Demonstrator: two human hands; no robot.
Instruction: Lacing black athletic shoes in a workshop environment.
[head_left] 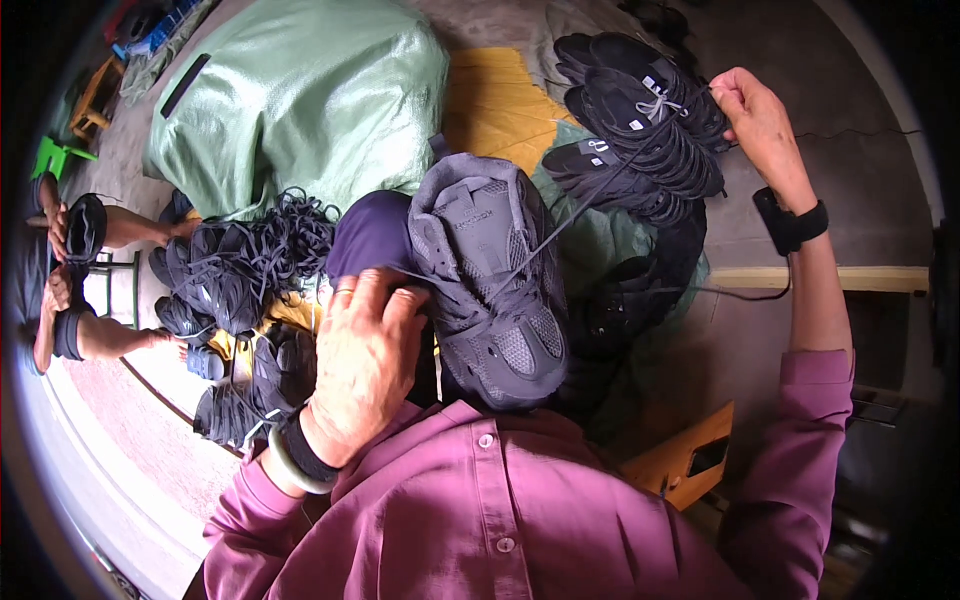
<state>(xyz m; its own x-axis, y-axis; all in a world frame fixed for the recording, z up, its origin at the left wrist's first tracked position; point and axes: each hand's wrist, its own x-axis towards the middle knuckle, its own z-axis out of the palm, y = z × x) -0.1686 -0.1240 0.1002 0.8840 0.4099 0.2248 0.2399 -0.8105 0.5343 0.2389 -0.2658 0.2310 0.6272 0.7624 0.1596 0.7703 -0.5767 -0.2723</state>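
A dark grey sneaker (490, 270) rests on my lap, its toe toward me and its mesh tongue showing. From its eyelets a shoelace (570, 222) stretches taut up to the right, across the pile behind. My right hand (760, 125) is raised at the upper right, finger and thumb pinched on that lace's far end. Close against the sneaker's left side lies my left hand (365, 350), fingers bent. A stretch of lace runs from the sneaker to its fingertips, which are partly hidden.
Stacked black sneakers (640, 120) stand at the upper right. More shoes with tangled laces (250, 260) lie at left. Behind is a large pale green sack (300, 100), beside yellow sheeting (500, 100). Another person's hands (58, 235) show at far left, near a green stool (62, 158).
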